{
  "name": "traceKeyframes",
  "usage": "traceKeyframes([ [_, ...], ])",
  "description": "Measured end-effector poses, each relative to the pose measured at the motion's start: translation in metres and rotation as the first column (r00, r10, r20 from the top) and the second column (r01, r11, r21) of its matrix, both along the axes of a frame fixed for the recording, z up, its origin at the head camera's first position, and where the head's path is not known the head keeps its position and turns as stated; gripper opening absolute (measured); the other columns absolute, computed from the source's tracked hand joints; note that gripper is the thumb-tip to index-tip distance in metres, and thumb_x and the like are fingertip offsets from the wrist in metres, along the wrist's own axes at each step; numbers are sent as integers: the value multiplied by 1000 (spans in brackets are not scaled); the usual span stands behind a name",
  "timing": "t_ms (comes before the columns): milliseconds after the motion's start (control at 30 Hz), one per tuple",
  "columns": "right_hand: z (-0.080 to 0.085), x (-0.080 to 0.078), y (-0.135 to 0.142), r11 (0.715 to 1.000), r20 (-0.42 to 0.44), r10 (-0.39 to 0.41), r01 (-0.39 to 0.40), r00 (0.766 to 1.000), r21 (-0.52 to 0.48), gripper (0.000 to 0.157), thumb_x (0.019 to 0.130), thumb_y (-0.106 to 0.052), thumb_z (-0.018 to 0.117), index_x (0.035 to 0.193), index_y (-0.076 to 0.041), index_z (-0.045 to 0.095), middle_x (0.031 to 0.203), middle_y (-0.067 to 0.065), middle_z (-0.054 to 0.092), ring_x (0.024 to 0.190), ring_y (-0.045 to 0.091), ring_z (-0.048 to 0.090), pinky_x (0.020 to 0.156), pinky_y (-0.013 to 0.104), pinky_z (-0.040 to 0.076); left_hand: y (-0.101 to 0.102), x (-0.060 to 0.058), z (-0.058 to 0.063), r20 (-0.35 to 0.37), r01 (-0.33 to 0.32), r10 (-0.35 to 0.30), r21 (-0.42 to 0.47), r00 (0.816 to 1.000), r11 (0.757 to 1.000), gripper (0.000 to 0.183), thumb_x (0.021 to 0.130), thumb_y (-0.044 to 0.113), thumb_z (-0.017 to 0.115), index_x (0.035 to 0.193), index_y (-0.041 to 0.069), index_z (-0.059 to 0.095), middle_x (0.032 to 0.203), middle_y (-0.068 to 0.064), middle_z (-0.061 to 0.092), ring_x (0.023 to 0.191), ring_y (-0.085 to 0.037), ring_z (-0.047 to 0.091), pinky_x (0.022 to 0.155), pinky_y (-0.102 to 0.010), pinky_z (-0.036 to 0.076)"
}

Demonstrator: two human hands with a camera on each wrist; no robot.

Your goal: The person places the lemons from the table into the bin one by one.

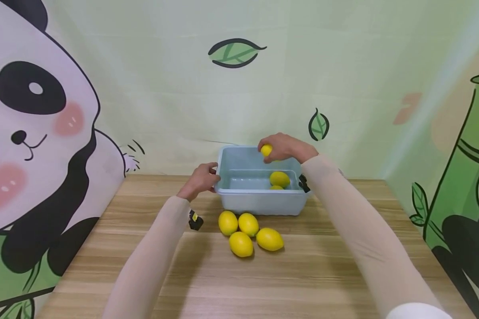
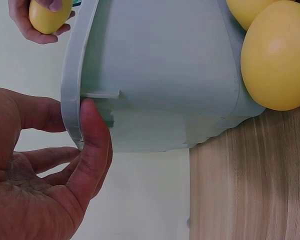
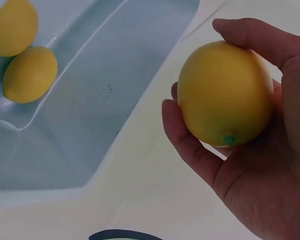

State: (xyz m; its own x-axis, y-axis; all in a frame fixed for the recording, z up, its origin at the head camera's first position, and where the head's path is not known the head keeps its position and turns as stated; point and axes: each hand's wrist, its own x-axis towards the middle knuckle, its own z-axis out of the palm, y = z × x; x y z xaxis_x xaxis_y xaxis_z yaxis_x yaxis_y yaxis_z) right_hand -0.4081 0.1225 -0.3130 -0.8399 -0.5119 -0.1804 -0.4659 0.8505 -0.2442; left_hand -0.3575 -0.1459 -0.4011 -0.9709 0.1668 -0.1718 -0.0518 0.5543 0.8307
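A light blue plastic bin (image 1: 259, 204) stands on the wooden table against the backdrop. My left hand (image 1: 202, 180) pinches its left rim; in the left wrist view the thumb and fingers (image 2: 93, 145) lie on both sides of that rim. Over the bin's back right part, my right hand (image 1: 285, 147) holds a yellow lemon (image 3: 225, 92), its green-tipped end showing in the right wrist view. Inside the bin are a lemon (image 1: 280, 179) and a second lemon (image 1: 276, 188), mostly hidden by the front wall in the head view.
In front of the bin several lemons lie close together, among them a left lemon (image 1: 228, 222) and a right lemon (image 1: 269, 239). Wood-grain table top (image 1: 303, 279) spreads around them. A green backdrop (image 1: 163, 79) with panda drawings rises behind.
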Motion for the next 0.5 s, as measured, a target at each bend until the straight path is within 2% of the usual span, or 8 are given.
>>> traceKeyframes([
  [200,-3,-6,-4,1000,62,-21,20,998,23,45,88,-29,68,132,-22,59,136,7,55,109,27,51,92,39,49,-1,-1,-1,0,2,-2,6,1000,1000,63,94,10,54,153,5,32,133,-23,53,115,-41,60,76,-34,61],
  [367,-7,-8,-6,997,117,-67,63,991,37,47,88,-30,68,133,-25,58,145,7,49,117,28,48,104,46,45,-1,0,0,-3,4,-4,0,1000,1000,63,94,11,54,153,5,32,132,-23,54,109,-37,62,75,-34,61],
  [500,-9,-9,-6,997,146,-78,73,986,39,47,88,-29,69,134,-24,57,143,9,50,118,29,50,104,47,46,-1,1,0,-7,4,-4,-3,1000,1000,63,94,11,54,153,5,32,132,-22,54,107,-35,63,75,-34,62],
])
